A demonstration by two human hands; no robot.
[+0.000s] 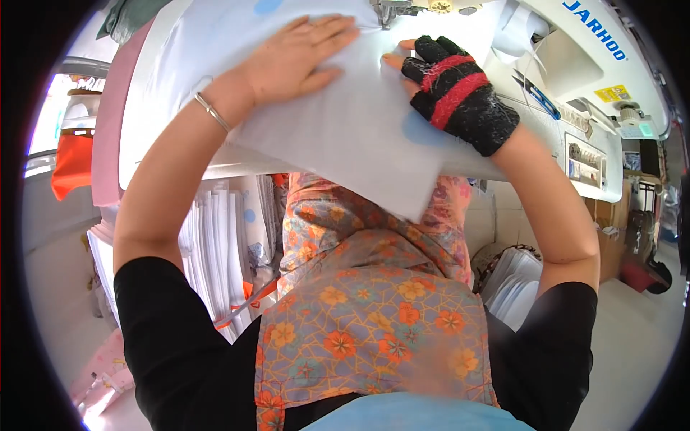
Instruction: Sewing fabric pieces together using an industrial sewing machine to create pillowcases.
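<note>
Big white sewing table fills the top of the view, and the sewing machine stretches off to the right along it. Spread over the table is a sheet of white fabric, its near corner spilling over the table edge toward the flowered apron. The fabric's long run goes from that hanging corner up and away to the presser foot at the very top of the picture, so the cloth lies under and ahead of both hands, pointing at the needle area. Left hand is flat, palm down, fingers spread wide and pressing on the cloth, a thin bangle at the wrist; it grips nothing, it only pins the fabric. Right hand wears a black fingerless glove with red bands, fingertips bare and laid on the cloth just right of the foot; also flat, nothing pinched. Both sets of fingertips sit near the foot, left fingertips a touch closer. Blue-handled snips lie on the machine bed, just beyond the right wrist
</note>
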